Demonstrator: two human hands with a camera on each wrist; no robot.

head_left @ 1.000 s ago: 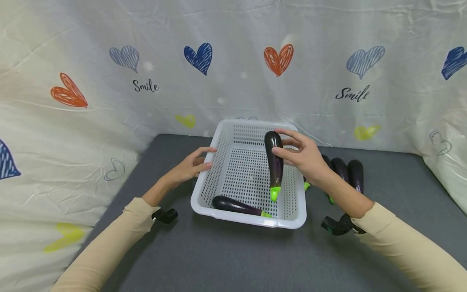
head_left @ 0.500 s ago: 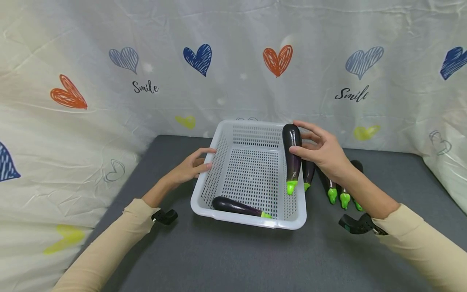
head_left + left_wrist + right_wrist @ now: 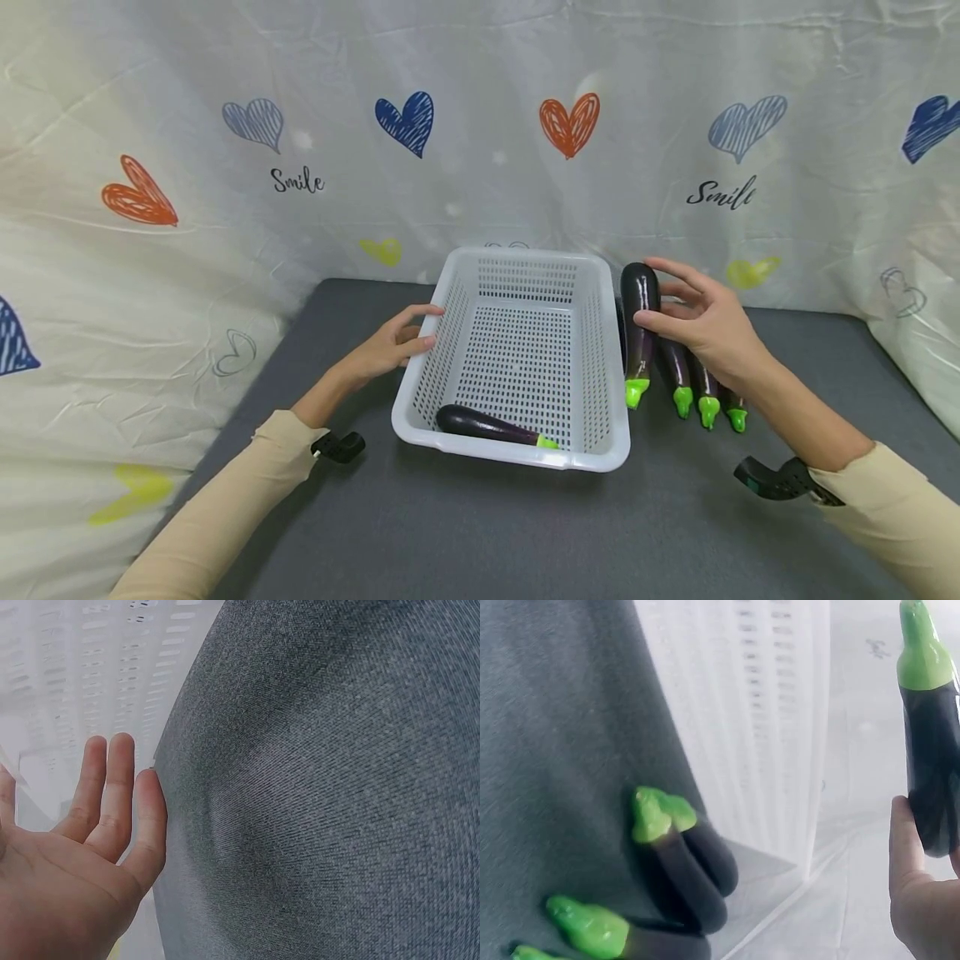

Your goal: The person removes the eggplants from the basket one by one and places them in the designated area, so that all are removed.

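My right hand (image 3: 705,321) pinches a dark purple eggplant (image 3: 639,325) between thumb and fingers, just outside the white basket's right wall. Its green stem end points toward me; in the right wrist view the same eggplant (image 3: 930,750) rises above my fingers. Another eggplant (image 3: 487,425) lies inside the perforated white basket (image 3: 510,461), along its near wall. My left hand (image 3: 386,343) touches the basket's left rim. In the left wrist view the left hand's fingers (image 3: 120,772) extend fairly straight against the basket's outer side.
More eggplants (image 3: 707,392) lie on the grey table (image 3: 510,533) right of the basket, partly behind my right hand. One eggplant (image 3: 690,877) rests close to the basket's wall in the right wrist view. A white curtain (image 3: 480,183) with printed hearts hangs behind.
My right hand has carried the eggplant rightward, from over the basket's inside, across the right rim to outside it. The left hand and the basket have stayed in place.
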